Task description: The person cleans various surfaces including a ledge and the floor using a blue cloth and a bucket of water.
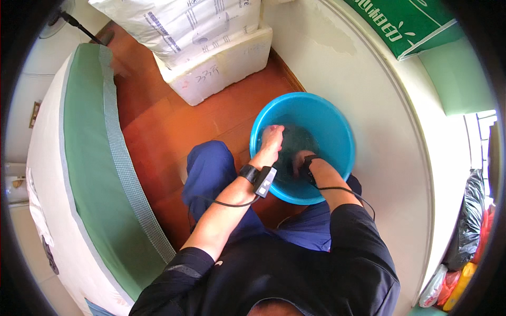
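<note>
Before me stands a round blue plastic basin (336,118), set on the floor beside the wall. Dark, murky liquid (299,136) covers its bottom, and what lies under the surface cannot be made out. My left hand (273,137) is inside the basin at its left side, fingers curled, a black strap and small device (264,181) on the wrist. Lower in the basin is my right hand (303,161), its fingers blurred and partly in the dark liquid. Whether either hand grips something is hidden.
A white foam box (221,75) with a printed white sack (189,27) on top stands ahead on the reddish floor (189,114). A bed with a green side (99,158) runs along my left. At right are a pale wall (379,142) and bagged items (468,221).
</note>
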The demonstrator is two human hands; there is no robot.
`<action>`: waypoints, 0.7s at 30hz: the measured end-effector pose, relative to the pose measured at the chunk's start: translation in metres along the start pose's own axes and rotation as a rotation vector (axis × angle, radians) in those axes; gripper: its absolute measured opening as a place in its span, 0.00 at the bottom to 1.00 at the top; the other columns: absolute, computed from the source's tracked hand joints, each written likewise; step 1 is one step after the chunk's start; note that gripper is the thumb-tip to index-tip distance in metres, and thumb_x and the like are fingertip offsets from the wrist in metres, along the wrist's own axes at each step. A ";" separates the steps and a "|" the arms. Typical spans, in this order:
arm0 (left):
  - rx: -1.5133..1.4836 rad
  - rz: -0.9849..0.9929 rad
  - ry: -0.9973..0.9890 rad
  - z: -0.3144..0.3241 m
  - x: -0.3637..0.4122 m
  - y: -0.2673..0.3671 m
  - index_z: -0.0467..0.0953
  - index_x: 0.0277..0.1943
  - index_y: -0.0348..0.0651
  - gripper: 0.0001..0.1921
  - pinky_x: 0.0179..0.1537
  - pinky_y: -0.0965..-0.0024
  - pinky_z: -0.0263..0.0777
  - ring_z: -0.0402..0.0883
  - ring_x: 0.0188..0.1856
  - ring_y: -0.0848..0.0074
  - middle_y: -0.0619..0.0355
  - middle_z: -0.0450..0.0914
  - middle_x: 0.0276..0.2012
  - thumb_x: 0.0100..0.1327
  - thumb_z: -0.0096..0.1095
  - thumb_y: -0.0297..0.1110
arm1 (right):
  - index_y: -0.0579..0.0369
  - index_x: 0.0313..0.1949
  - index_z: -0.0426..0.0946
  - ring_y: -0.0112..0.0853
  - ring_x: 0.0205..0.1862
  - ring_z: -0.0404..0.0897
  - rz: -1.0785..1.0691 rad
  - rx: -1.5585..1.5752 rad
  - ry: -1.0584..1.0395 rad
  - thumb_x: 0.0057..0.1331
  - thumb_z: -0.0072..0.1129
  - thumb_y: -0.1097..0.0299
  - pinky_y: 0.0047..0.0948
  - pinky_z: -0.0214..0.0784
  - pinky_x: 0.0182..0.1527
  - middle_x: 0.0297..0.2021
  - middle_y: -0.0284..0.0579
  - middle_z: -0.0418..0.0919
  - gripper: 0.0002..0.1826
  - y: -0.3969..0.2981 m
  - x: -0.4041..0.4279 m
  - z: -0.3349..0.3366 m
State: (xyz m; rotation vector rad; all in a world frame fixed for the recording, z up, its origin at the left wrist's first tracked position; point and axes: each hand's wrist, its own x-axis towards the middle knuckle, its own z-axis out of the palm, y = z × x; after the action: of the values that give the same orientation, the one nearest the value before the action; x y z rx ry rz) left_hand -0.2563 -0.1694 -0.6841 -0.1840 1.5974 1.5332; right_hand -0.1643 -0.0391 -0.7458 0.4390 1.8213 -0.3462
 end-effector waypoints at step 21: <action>-0.268 -0.364 -0.623 0.000 0.000 0.002 0.58 0.67 0.48 0.28 0.53 0.39 0.71 0.75 0.51 0.38 0.38 0.67 0.58 0.70 0.45 0.54 | 0.60 0.50 0.77 0.29 0.46 0.77 -0.910 1.051 0.610 0.53 0.61 0.76 0.28 0.70 0.52 0.43 0.40 0.80 0.22 0.005 -0.143 -0.029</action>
State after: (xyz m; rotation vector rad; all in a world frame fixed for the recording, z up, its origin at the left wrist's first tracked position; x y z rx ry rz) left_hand -0.2576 -0.1684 -0.6827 -0.1179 0.8183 1.3353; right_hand -0.1498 -0.0394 -0.6007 0.4008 2.2247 -2.0220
